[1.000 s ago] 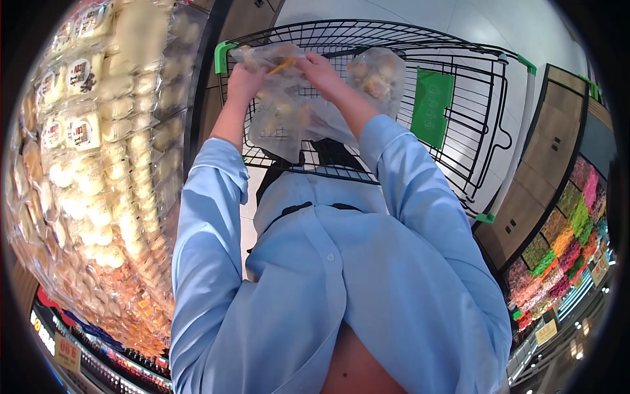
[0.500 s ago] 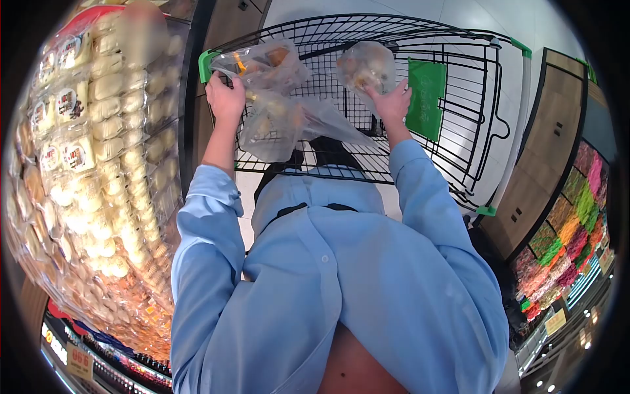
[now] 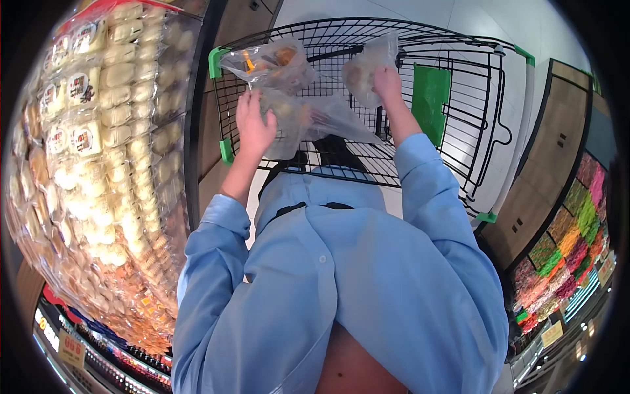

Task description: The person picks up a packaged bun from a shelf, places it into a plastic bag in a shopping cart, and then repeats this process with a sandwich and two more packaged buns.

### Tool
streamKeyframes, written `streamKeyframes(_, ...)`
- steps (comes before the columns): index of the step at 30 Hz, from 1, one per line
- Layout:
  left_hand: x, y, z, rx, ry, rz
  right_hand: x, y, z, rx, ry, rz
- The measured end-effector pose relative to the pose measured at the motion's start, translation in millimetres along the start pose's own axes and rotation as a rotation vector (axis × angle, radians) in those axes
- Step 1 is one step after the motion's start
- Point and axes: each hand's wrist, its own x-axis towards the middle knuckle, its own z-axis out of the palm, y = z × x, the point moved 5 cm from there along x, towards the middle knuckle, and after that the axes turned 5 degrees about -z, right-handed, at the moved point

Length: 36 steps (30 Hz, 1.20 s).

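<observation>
A black wire shopping cart (image 3: 453, 56) stands before me with several clear plastic bags in it. My right hand (image 3: 390, 87) has its fingers closed on a clear plastic bag (image 3: 360, 73) of pale and brownish roundish items, on the right side of the basket. On the left, my left hand (image 3: 255, 122) is open, thumb apart from the fingers, at the edge of a plastic bag (image 3: 283, 141) with pale contents. Just beyond its fingertips lies another plastic bag (image 3: 279, 62) holding orange-brown items, with a yellow-orange strip on it.
Packaged pale foods fill a display shelf (image 3: 111, 131) along my left. A green panel (image 3: 431, 105) hangs on the cart's right part. Wooden cabinets (image 3: 548, 125) and a colourful goods display (image 3: 569, 230) stand to the right.
My left hand has come off the cart's left corner toward the lower bag, fingers spreading. My right hand has turned with its bag, whose top now points up. The view has shifted slightly.
</observation>
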Motion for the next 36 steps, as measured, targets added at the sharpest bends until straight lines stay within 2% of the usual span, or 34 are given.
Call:
streamKeyframes(2, -5, 6, 3, -0.036, -0.039, 0.008, -2, -7, 5, 0.091, -0.051, 0.036)
streamKeyframes(5, -9, 9, 9, -0.103, -0.089, -0.015, -26, -50, 1, 0.571, -0.103, 0.178)
streamKeyframes(8, -13, 8, 14, -0.141, -0.098, -0.006, -6, -45, 27, 0.784, -0.244, 0.128)
streamKeyframes(11, -17, 9, 15, -0.116, -0.129, -0.004, -4, -42, 39, 0.808, -0.343, 0.204)
streamKeyframes(20, -24, 8, 7, -0.105, -0.114, -0.008, -38, -43, 22, 0.75, -0.357, 0.172)
streamKeyframes(23, -25, 7, 10, -0.082, -0.123, -0.02, -54, -14, 30, 0.265, -0.455, 0.06)
streamKeyframes(26, -26, 4, 15, -0.072, -0.129, 0.002, -81, 20, 49, -0.258, -0.533, -0.244)
streamKeyframes(29, -26, 7, 13, -0.025, -0.162, -0.017, -111, 25, 57, -0.455, -0.668, -0.393)
streamKeyframes(32, -25, 11, 3, 0.025, -0.2, -0.037, -126, 30, 76, -0.498, -0.648, -0.428)
streamKeyframes(36, -33, -10, -2, 0.076, -0.209, -0.101, -161, -28, 58, -0.441, -0.649, -0.484)
